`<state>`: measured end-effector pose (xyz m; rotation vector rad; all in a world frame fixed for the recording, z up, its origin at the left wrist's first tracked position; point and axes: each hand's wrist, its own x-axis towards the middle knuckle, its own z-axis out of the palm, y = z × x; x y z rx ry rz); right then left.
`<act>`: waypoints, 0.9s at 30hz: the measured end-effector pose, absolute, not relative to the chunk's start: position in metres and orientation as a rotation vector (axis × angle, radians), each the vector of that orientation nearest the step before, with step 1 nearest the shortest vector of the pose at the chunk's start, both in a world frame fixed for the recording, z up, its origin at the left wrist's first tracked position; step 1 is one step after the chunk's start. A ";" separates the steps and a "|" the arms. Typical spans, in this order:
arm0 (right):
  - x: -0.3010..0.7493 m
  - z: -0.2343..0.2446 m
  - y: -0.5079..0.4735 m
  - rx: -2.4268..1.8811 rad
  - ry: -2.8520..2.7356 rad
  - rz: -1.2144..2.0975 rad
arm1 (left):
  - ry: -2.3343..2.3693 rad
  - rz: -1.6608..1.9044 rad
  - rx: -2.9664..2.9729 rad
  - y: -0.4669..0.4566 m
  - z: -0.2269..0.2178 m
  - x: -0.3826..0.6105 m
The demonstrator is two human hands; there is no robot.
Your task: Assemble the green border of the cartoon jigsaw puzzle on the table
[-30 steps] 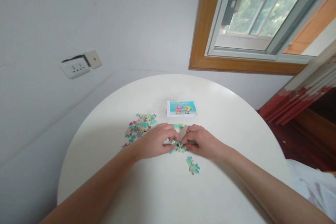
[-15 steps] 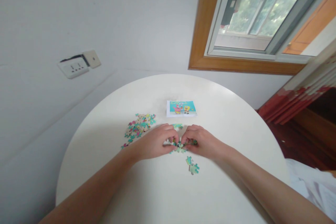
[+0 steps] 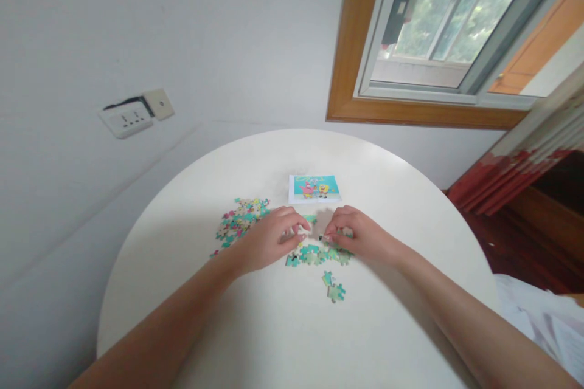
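While the left hand point(image 3: 270, 238) has thumb and finger parted, the right hand point(image 3: 360, 234) pinches a small puzzle piece point(image 3: 320, 237); a row of pieces point(image 3: 312, 254) lies near both hands on the tabletop point(image 3: 283, 340).

Left forearm point(image 3: 182, 310), lower left of the frame, and right forearm point(image 3: 449, 298), lower right: both bare and slim, tapering smoothly to narrow wrists. Left grip point(image 3: 303, 231) and right grip point(image 3: 325, 236) are bare human hands, the nails too small to make out.
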<state>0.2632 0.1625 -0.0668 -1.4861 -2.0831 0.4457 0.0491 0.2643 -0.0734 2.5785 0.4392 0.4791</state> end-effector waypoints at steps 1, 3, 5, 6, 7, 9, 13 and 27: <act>0.269 -0.064 0.163 -1.541 -2.044 0.450 | 0.463 0.500 2.577 0.266 -0.072 0.049; 0.282 -0.059 0.164 -1.669 -1.985 0.467 | 0.482 0.517 2.591 0.269 -0.071 0.047; 0.295 -0.056 0.163 -1.799 -1.941 0.503 | 0.480 0.471 2.611 0.273 -0.069 0.043; 0.301 -0.055 0.162 -1.855 -1.925 0.525 | 0.475 0.421 2.613 0.274 -0.068 0.040; 0.307 -0.055 0.161 -1.900 -1.916 0.550 | 0.472 0.352 2.606 0.275 -0.066 0.038; 0.318 -0.054 0.158 -1.969 -1.924 0.602 | 0.482 0.193 2.560 0.276 -0.063 0.031; 0.330 -0.057 0.153 -2.085 -1.950 0.699 | 0.517 -0.010 2.426 0.274 -0.058 0.023; 0.324 -0.055 0.150 -2.286 -2.031 0.737 | 0.502 -0.062 2.416 0.272 -0.065 0.027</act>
